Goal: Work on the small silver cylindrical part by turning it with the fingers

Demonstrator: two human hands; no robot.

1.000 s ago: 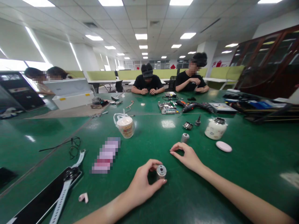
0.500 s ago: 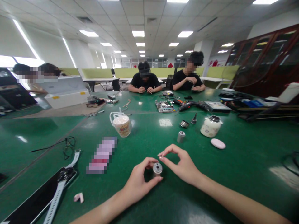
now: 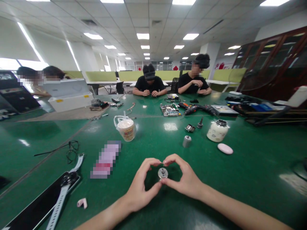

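A small silver electric motor (image 3: 163, 173) is at the front middle of the green table, its round face with a centre hub turned up towards me. My left hand (image 3: 143, 182) curves round its left side, thumb at the near edge and index finger arched behind. From the right, my right hand (image 3: 185, 177) closes round it too, with the thumb against its near edge and the index fingertip almost meeting the left one. Both hands' lower fingers are partly hidden. Beyond them stand a second silver motor can (image 3: 186, 141), a curved metal piece (image 3: 190, 128) and a dark rotor (image 3: 200, 123).
A cream jar (image 3: 217, 131), its pink lid (image 3: 225, 149) and a bagged cup (image 3: 126, 128) stand ahead. To the left lie a watch (image 3: 68, 180), glasses (image 3: 72, 150) and a pink earbud (image 3: 82, 203). Farther back are a circuit board (image 3: 170, 110), power drills (image 3: 192, 109) and seated people.
My right hand has come down and left, from a raised pinch to the motor's near edge. The motor's top face now tilts more towards me. My left hand has shifted slightly.
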